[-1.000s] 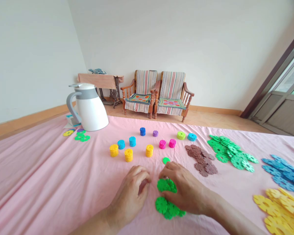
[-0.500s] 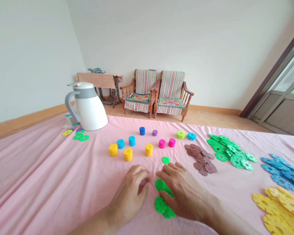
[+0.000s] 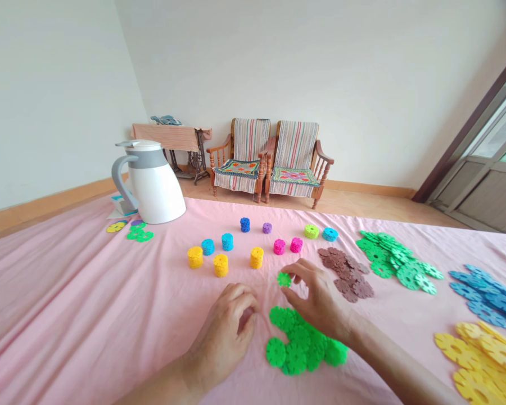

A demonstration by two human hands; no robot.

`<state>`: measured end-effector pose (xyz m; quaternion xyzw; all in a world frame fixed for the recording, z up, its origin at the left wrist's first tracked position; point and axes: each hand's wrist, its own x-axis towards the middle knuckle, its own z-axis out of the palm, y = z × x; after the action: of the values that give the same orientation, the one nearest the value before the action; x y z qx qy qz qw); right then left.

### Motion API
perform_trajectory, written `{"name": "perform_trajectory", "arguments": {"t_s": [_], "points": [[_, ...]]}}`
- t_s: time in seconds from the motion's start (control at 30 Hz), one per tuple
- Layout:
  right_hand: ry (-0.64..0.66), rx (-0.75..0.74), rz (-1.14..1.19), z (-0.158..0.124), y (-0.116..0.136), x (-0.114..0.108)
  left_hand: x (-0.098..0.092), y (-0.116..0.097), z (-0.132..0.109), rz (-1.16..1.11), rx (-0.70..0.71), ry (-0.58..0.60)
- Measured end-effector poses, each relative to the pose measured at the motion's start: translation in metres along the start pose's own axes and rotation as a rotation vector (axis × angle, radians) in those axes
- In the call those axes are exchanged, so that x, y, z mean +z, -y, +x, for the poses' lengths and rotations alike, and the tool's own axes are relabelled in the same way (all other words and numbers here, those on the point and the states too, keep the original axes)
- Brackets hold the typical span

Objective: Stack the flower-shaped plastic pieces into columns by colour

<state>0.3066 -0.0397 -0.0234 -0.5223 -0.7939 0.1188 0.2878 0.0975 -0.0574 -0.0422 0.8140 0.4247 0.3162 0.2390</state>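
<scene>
My right hand [image 3: 316, 292] has its thumb and index finger at opposite edges of a small green snowflake disc [image 3: 284, 279], pinching it just above or at the cloth. Under and in front of that wrist lies a loose pile of bright green snowflake discs [image 3: 298, 343], partly covered by the forearm. My left hand [image 3: 227, 320] rests on the pink cloth left of the pile, fingers curled toward the thumb, with nothing visible in it. Beyond the hands stand short stacks of discs, among them a yellow stack [image 3: 256, 258] and a pink stack [image 3: 279, 246].
Brown discs [image 3: 346, 273], darker green discs [image 3: 388, 256], blue discs [image 3: 484, 295] and large yellow discs [image 3: 476, 360] lie in piles to the right. A white jug [image 3: 158, 188] stands at the back left, with a few loose discs [image 3: 140, 233] before it. Two armchairs [image 3: 293, 163] are beyond the table.
My right hand has moved forward off the green pile to the single green disc, uncovering more of the pile. My left hand stays in place.
</scene>
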Motion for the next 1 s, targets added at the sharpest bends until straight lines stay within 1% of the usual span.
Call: {"name": "perform_trajectory", "arguments": {"t_s": [0.03,0.1,0.17,0.27,0.53,0.7,0.77,0.87,1.0], "points": [[-0.051,0.051,0.001,0.003,-0.007,0.003,0.0,0.0,0.0,0.0,0.0,0.001],[-0.095,0.116,-0.012,0.009,-0.018,0.008,0.0,0.0,0.0,-0.001,0.001,0.003],[-0.104,0.141,-0.026,0.012,-0.026,0.013,0.0,0.0,0.001,-0.001,0.006,-0.001],[-0.104,0.143,-0.035,0.013,-0.033,0.018,0.001,0.001,0.002,0.001,0.008,-0.006],[-0.06,0.088,-0.06,0.012,-0.033,0.018,0.001,0.001,0.001,0.002,-0.003,0.002],[-0.075,0.102,-0.025,0.01,-0.026,0.01,0.001,0.001,0.001,0.002,-0.005,0.002],[-0.032,0.099,0.001,0.006,-0.018,0.004,0.001,0.001,0.001,0.001,-0.006,0.007],[0.113,0.048,0.026,-0.002,0.0,-0.005,0.0,0.001,0.001,0.004,-0.01,0.016],[0.265,-0.014,-0.062,-0.01,0.022,-0.01,0.001,0.001,0.001,0.013,-0.013,0.021]]}}
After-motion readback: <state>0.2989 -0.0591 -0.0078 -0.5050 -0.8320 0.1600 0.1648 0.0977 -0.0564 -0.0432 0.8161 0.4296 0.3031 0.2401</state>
